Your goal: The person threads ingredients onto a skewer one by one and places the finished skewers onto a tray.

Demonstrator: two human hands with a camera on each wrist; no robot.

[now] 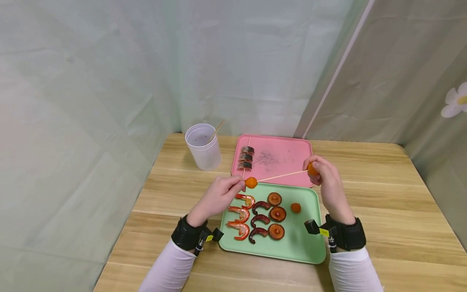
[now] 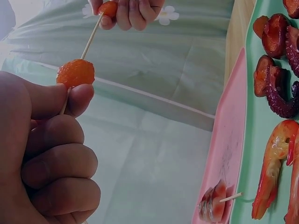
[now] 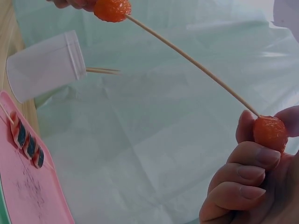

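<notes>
My left hand (image 1: 219, 196) pinches a thin bamboo skewer (image 1: 282, 176) between thumb and forefinger, right behind an orange ball (image 2: 75, 73) threaded on it. The ball's surface looks glossy and bumpy. In my right hand (image 1: 331, 188) a second orange ball (image 3: 271, 133) is gripped by the thumb and fingers, at the skewer's other end. The stick runs straight between both balls, above the trays, and its tip at the right ball is hidden. A third orange ball (image 1: 296, 207) lies on the green tray (image 1: 304, 243) below my hands.
On the green tray lie shrimp (image 1: 238, 230), tentacle pieces (image 1: 258, 233) and mushroom caps (image 1: 276, 231) in columns. Behind it, a pink tray (image 1: 292, 152) bears a skewer of dark-skinned fish pieces (image 1: 245, 157). A white cup (image 1: 206, 156) with sticks stands at back left, before a hanging curtain.
</notes>
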